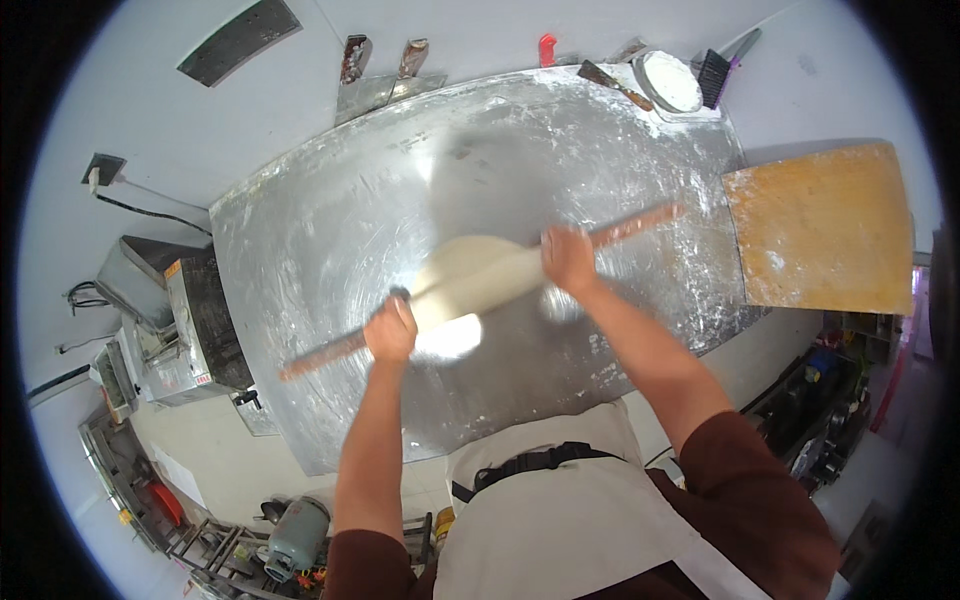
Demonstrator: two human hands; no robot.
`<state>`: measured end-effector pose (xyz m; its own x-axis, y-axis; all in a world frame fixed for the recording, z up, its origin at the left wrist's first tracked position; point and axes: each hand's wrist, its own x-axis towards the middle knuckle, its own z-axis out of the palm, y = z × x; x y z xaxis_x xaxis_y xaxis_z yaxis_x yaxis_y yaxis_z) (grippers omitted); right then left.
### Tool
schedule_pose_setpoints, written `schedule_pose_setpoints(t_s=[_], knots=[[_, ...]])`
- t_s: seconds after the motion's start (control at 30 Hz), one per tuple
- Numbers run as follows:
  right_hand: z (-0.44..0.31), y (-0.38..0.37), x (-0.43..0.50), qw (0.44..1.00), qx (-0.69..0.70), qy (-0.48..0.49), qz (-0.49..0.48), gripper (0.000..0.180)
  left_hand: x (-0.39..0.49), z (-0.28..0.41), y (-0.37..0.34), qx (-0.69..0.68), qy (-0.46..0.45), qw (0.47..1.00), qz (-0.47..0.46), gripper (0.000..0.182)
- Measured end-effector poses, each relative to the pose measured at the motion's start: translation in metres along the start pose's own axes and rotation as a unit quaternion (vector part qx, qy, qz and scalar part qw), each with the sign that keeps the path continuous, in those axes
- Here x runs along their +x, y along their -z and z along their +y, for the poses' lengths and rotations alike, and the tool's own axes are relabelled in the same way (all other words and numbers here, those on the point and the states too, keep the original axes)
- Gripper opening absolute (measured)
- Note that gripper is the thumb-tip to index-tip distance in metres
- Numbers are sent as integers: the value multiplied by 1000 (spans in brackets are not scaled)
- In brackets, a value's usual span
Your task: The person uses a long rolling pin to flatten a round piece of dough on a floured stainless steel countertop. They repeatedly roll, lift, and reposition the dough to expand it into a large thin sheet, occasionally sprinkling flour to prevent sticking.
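Note:
Both hands grip a long wooden rolling pin [637,224] that lies slantwise, its right end farther from me. My left hand [390,330] is closed around it left of the dough, and my right hand [568,259] around it at the dough's right edge. Pale dough [476,281] sits between the hands, partly wrapped around the pin or folded over it; blur hides which. Below them is a metal worktable [322,217] dusted with flour.
At the far edge are a bowl of flour [673,81], a scraper [615,85], a brush [716,75] and broad metal blades [367,97]. A wooden board [821,229] adjoins the table's right side. Metal equipment [202,322] stands at the left, a gas cylinder [298,534] lower left.

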<state>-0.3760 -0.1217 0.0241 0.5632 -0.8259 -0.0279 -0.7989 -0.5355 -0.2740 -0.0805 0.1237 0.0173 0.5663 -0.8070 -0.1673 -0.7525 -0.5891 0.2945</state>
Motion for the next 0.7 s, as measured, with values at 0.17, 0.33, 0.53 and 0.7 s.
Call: schedule_pose_setpoints(t_s=[0.17, 0.33, 0.53, 0.7], knots=[[9, 3, -142, 999, 24, -17, -34, 21, -127, -4, -16, -23, -35, 998, -53, 34], [-12, 10, -180, 997, 53, 42, 23, 25, -158, 22, -5, -32, -19, 999, -15, 29], [-63, 7, -197, 986, 68, 140, 57, 61, -178, 85, -14, -57, -179, 982, 20, 66], [-66, -15, -132, 993, 49, 103, 16, 54, -114, 84, -32, -9, -141, 989, 48, 66]])
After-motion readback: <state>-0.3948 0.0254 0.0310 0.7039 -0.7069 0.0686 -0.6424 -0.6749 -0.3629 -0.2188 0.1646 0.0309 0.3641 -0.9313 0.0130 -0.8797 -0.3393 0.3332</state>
